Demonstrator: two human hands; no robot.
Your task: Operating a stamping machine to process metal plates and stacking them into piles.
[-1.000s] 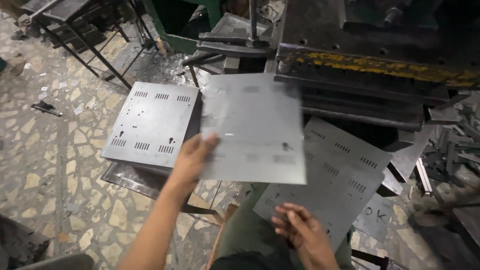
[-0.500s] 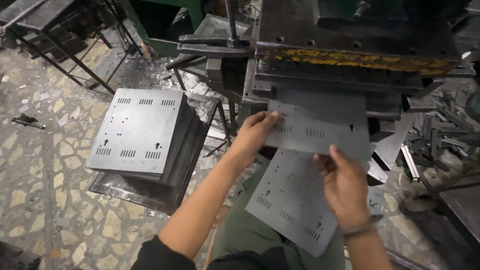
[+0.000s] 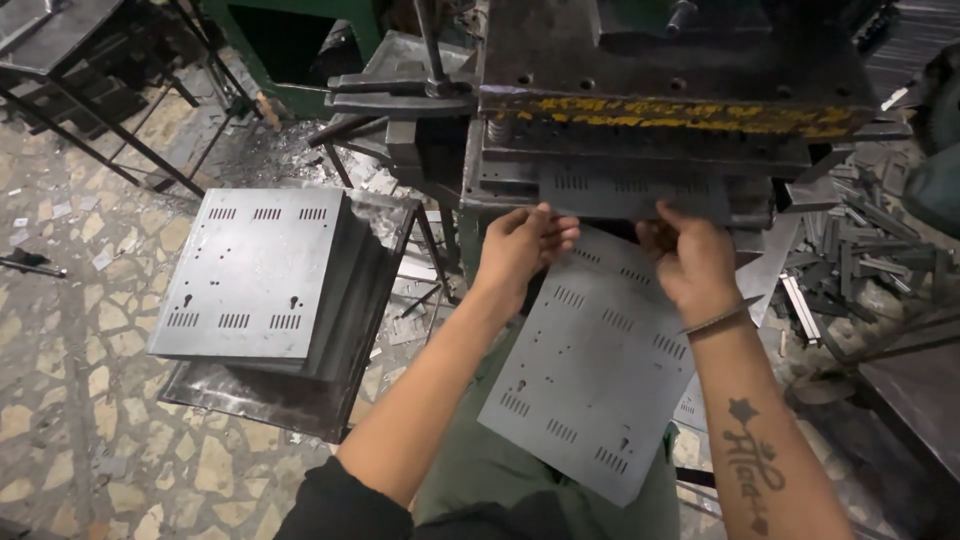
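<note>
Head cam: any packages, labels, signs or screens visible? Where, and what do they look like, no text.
No packages, signs or screens in view.
Closest to a label: a worn yellow painted strip running along the front edge of the press, chipped, with dark patches, just above the slot where the left hand and right hand hold a grey perforated metal sheet.

Sheet going into the press, stack off to the left.
Both hands (image 3: 525, 245) (image 3: 690, 255) at the sheet (image 3: 630, 192) in the press (image 3: 660, 120); another sheet (image 3: 595, 370) below them; stack (image 3: 255, 275) left on the stand (image 3: 270, 400).
</note>
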